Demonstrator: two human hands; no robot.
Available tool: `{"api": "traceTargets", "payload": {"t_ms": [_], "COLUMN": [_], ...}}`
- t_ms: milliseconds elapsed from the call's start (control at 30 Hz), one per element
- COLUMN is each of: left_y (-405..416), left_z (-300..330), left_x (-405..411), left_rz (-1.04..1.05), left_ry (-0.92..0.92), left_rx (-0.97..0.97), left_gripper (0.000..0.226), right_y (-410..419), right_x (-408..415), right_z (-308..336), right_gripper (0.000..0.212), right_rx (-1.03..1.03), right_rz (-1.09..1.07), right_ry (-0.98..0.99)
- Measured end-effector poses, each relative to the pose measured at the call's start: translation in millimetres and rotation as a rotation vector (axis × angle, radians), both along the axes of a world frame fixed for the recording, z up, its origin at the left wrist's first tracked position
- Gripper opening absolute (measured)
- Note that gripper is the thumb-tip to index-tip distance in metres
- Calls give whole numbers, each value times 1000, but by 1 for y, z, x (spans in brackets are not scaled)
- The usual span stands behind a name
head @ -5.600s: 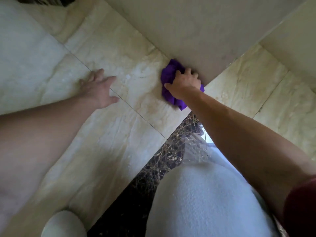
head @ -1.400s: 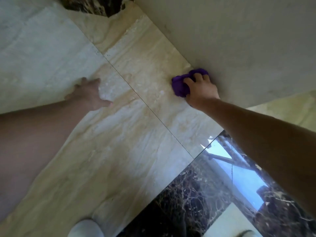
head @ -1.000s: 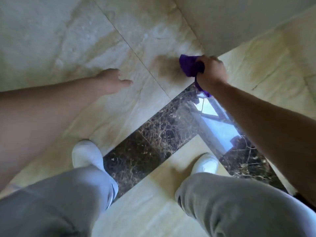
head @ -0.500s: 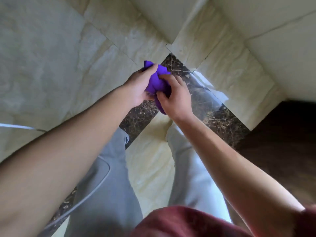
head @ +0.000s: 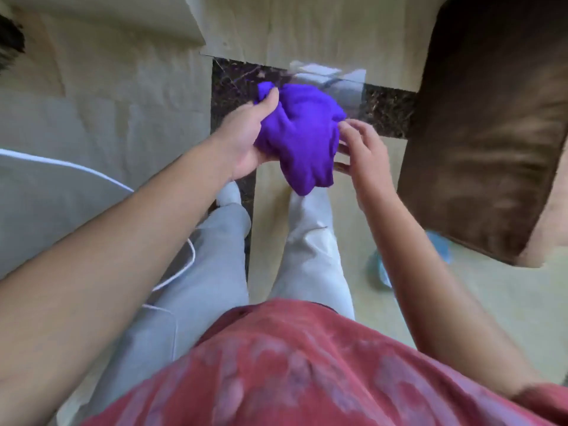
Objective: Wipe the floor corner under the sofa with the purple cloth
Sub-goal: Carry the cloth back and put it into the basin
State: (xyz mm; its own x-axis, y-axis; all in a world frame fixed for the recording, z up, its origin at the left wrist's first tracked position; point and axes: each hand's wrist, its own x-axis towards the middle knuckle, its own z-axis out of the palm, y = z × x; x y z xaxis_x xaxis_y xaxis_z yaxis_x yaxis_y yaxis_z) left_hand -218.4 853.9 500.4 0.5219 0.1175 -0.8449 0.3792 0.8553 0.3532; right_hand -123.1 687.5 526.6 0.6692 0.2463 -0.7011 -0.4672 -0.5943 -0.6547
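Both hands mid-frame: left hand clenched on the purple cloth, right hand fingers loose alongside, probably rebunching it.

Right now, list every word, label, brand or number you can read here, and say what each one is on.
None: no readable text anywhere in this view.
The purple cloth, held up in the left hand with the right hand at its edge, shows no tag or print.
The red shirt has only a mottled pattern.
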Motion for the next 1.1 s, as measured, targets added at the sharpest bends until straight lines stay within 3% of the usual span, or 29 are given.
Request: {"api": "traceTargets", "payload": {"t_ms": [100,167,333,533,733,833,967,1100], "left_y": [-38,-72,-151,-280,-414,-477,-544,-596], "left_z": [17,25,27,7,-1,10,14,-1], "left_x": [2,5,20,39,59,70,85,107], "left_rz": [-162,-275,-526,-856,-1139,-1275,-1637,-1456], "left_ry": [20,17,1,36,-40,-92,-227,-160], "left_rx": [25,20,31,197,540,379,287,114], "left_gripper": [44,43,45,26,40,35,42,48], "right_y": [-46,-83,-163,-289,-419,-477,-539,-580], "right_x": [-18,-32,-62,-79,-96,-99,-89,-70], "right_z": [17,22,19,3,-13,-16,-27,-46], "right_gripper": [27,33,53,29,13,8,16,38], "right_rx": [118,141,193,236,341,419,561,724], "right_rz": [-273,-370,-492,-624,-980,-1129,-1385,-1564], "right_ry": [313,354,311,139,129,182,144,132]}}
